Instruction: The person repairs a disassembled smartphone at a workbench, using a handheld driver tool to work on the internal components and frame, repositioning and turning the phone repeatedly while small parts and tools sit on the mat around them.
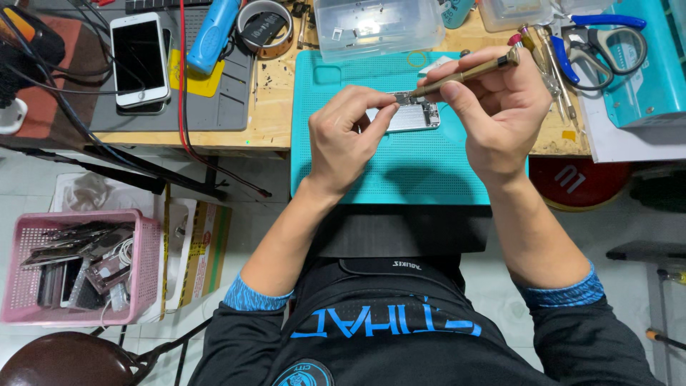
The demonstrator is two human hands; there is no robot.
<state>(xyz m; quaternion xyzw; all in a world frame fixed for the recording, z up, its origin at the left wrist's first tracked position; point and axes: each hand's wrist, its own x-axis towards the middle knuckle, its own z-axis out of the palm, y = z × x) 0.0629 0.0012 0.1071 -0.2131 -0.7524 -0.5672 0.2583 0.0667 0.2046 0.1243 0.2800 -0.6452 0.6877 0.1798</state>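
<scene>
Screwdriver (464, 73) tip and whatever tiny part it's touching are too small to tell, left hand (343, 139) fingers cover that phone board (414, 114) edge.

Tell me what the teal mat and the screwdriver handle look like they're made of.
Teal mat: probably silicone or soft rubber, matte, with a moulded grid of small dimples. Screwdriver in the right hand: handle looks like metal, brass-coloured with a dull sheen.

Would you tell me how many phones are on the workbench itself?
2: a white phone on the grey mat, and an opened phone under both hands on the teal mat. Others may be hidden.
</scene>
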